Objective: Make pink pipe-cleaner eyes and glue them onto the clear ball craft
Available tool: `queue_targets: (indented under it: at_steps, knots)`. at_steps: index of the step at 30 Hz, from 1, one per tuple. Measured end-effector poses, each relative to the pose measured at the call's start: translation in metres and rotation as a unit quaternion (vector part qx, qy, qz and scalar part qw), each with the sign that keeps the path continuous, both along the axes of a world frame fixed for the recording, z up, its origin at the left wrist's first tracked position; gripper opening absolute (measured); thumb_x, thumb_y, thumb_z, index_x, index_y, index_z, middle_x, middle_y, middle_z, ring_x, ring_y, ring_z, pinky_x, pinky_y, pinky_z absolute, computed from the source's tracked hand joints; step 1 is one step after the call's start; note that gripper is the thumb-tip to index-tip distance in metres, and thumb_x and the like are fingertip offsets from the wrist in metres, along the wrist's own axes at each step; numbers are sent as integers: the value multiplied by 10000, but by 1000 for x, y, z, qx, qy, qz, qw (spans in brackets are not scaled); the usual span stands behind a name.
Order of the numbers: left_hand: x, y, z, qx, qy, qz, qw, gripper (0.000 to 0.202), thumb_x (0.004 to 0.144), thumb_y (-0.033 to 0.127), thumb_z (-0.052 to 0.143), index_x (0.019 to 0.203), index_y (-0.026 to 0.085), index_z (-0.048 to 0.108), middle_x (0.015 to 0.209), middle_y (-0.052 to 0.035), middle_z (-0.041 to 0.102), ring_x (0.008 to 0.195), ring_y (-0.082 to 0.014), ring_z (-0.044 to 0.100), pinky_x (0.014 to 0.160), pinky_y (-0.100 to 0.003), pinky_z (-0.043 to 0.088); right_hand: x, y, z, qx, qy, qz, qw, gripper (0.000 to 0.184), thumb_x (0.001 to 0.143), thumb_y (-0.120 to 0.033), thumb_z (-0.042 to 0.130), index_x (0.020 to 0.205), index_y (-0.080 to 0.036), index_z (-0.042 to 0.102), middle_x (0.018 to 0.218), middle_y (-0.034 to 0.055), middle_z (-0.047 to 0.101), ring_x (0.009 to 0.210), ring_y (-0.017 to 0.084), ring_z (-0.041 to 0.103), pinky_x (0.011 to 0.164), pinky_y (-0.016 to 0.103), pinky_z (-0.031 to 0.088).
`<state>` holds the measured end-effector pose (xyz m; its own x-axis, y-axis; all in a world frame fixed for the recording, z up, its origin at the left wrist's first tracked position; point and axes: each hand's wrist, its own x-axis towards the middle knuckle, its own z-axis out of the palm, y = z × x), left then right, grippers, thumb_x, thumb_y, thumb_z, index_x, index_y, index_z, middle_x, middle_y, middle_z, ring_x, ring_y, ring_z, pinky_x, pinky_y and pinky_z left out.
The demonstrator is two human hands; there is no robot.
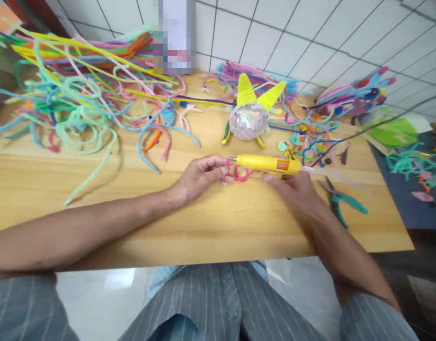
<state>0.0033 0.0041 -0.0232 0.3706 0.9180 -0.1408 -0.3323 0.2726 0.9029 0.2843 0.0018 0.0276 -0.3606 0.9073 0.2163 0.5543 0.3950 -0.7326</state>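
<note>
My right hand (292, 183) is closed round the handle of a yellow hot glue gun (260, 163), its nozzle pointing left and a clear glue stick (331, 175) trailing from the back. The nozzle tip reaches the fingers of my left hand (205, 176). Between those fingers is a pink pipe cleaner (242, 178), bent into loops below the gun. Whether the tip touches it I cannot tell. Just beyond stands a clear shiny ball figure (249, 122) with yellow ears (244, 90) and green-yellow legs.
Teal-handled pliers (340, 196) lie to the right of my right hand. Heaps of coloured pipe cleaners (79, 109) cover the table's left and back. Small trinkets (296, 139) are scattered at right. A dark cable (377, 124) crosses the right side, and a tiled wall (267, 33) stands behind.
</note>
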Motion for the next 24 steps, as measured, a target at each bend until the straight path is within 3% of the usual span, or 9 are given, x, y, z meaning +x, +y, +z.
queue_targets:
  at_steps: [6,12,24]
  knots:
    - [0,0,1,-19,10,0,1000,506,781,536,1033,1017,153,800,991,-68,881,869,-198,844,855,-326,701,13,-1,-16,46,-3,33,998,211,1067,-474,744,1176,-297,779,1162,60,845,1008,306,825,889,473,710]
    - [-1,1,4,-18,3,-3,1000,458,798,455,1034,1003,153,757,886,-28,844,783,-164,816,804,-303,694,17,1,-19,71,-8,64,995,170,1073,-439,740,1165,-299,772,1137,73,848,1007,299,836,863,457,716]
    - [-2,0,6,-27,7,-1,1000,425,825,447,1018,1013,151,778,893,-29,840,775,-151,803,791,-288,680,21,2,-25,132,-27,63,989,198,1076,-406,737,1244,-303,717,1125,79,832,1004,296,833,863,460,699]
